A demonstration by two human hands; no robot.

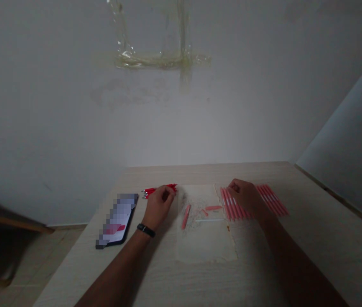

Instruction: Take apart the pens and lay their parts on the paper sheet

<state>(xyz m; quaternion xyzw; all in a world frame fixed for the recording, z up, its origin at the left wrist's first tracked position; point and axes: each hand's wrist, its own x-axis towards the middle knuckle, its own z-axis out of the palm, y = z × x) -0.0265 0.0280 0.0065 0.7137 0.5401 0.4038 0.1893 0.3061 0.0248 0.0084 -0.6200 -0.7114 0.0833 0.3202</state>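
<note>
The pale surface carries a torn-edged sheet; right of it lie pink sticks in a row — my right hand over them, fingers narrow. My left hand, curled, meets red pens — I cannot tell whether either holds anything.

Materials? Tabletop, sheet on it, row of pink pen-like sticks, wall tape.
Tabletop: wood or wood-look laminate, matte; pale streaky grain.
Sheet: likely paper, matte; ragged edge.
Pink pen-like sticks: probably plastic, finish unclear; even shapes.
Wall tape: likely plastic film, glossy; wrinkled, glinting.
</note>
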